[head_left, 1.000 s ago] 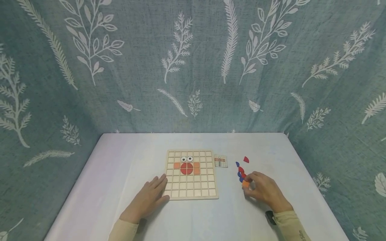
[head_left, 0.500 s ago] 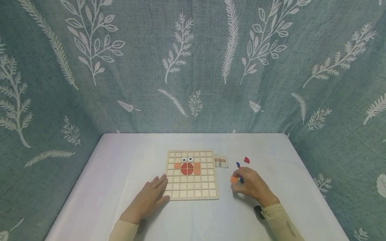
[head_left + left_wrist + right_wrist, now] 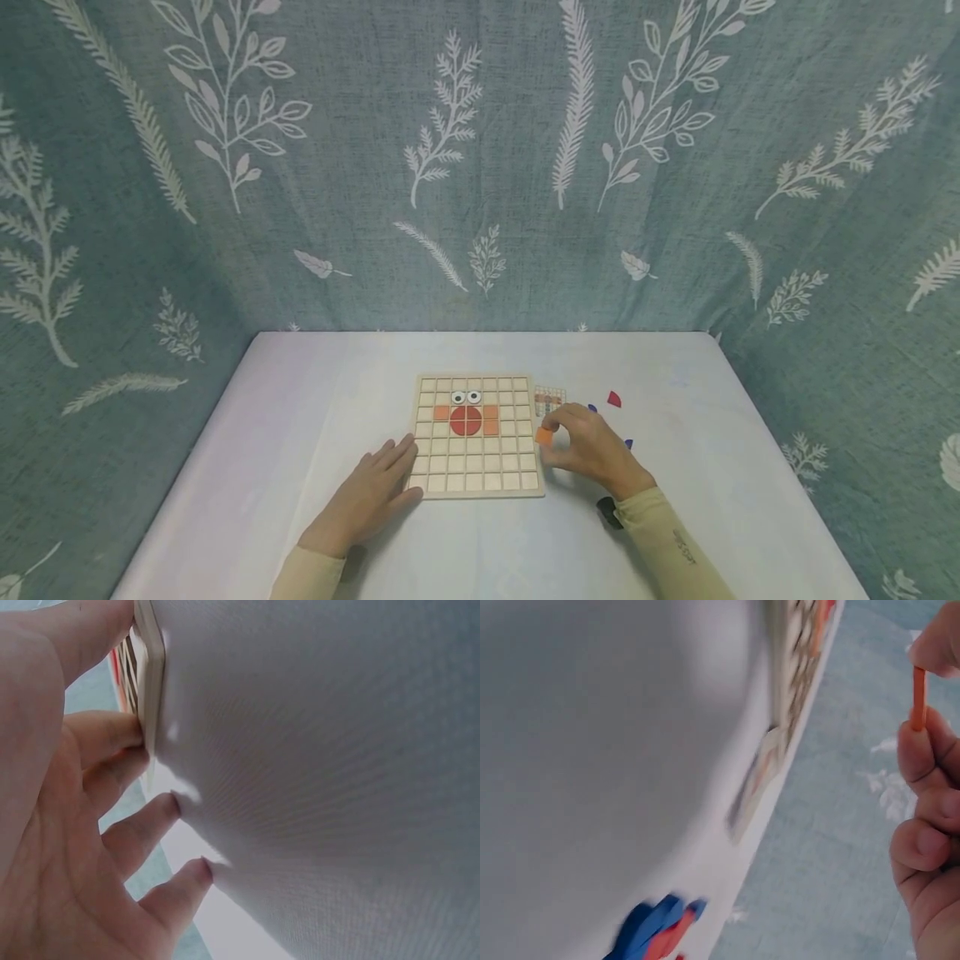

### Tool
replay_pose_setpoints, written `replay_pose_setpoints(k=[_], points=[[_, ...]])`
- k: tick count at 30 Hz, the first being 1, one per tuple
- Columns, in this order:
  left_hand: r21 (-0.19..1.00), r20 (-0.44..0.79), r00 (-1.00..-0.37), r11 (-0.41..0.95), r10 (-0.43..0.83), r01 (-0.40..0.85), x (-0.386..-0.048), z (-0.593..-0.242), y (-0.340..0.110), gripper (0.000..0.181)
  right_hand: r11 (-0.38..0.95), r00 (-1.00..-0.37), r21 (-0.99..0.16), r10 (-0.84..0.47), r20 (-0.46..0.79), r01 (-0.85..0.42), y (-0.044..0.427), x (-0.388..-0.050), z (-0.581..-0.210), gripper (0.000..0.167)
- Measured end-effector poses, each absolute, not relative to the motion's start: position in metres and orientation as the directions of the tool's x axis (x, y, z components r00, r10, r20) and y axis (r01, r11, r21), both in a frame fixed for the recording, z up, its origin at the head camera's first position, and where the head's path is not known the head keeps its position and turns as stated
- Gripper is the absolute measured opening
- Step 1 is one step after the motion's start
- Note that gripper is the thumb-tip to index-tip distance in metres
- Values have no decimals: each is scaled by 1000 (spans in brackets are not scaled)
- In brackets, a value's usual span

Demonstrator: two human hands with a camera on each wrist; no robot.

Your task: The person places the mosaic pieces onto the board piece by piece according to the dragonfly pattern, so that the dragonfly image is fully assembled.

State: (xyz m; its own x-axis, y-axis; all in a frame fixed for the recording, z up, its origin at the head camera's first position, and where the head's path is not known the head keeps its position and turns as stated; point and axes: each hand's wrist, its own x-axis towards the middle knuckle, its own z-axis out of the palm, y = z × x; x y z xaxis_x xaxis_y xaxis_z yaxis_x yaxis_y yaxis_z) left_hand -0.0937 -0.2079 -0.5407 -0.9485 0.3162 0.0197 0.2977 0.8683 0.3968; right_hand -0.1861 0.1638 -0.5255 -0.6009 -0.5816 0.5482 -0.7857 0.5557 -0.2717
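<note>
1. The left hand (image 3: 369, 497) lies on the desk (image 3: 247, 467), its fingers loosely spread; thumb and forefinger touch the near-left part of the board's edge, and other fingertips rest on the desk.
2. The wooden board (image 3: 474, 463) lies flat, its face ruled into small squares. In its upper half sit two round eyes (image 3: 458, 398), a red circle (image 3: 459, 427) below them (made of four quarters), one orange square to the circle's left and two stacked to its right.
3. A small picture card (image 3: 550, 394) lies beside the board's right edge, partly behind the right hand.
4. The right hand (image 3: 596, 446) pinches a loose orange tile (image 3: 543, 437) between thumb and finger, above the desk near the board's right edge.
5. Red and blue pieces (image 3: 656, 930) lie farther right, partly hidden by that hand.
</note>
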Motion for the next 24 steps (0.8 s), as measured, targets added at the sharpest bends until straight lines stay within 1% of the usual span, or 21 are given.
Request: replay_pose_setpoints(k=[4, 8, 13, 16, 21, 24], points=[[391, 18, -947, 870, 320, 302, -94, -540, -208, 68, 554, -598, -268, -588, 544, -788, 147, -190, -520, 24], [390, 16, -948, 871, 319, 299, -94, -539, -208, 68, 526, -572, -260, -609, 549, -810, 128, -195, -515, 23], [382, 15, -948, 874, 319, 300, -95, -540, -208, 67, 508, -564, -267, -629, 535, -819, 105, -200, -511, 25], [381, 16, -946, 873, 324, 305, -95, -540, -208, 67, 495, -557, -269, -644, 525, -826, 91, -203, -510, 22], [389, 22, -944, 867, 329, 311, -94, -539, -208, 67, 471, -524, -244, -674, 520, -848, 68, -208, -510, 16], [392, 24, -943, 865, 332, 314, -94, -539, -209, 68, 481, -520, -220, -687, 507, -849, 55, -212, -510, 16]])
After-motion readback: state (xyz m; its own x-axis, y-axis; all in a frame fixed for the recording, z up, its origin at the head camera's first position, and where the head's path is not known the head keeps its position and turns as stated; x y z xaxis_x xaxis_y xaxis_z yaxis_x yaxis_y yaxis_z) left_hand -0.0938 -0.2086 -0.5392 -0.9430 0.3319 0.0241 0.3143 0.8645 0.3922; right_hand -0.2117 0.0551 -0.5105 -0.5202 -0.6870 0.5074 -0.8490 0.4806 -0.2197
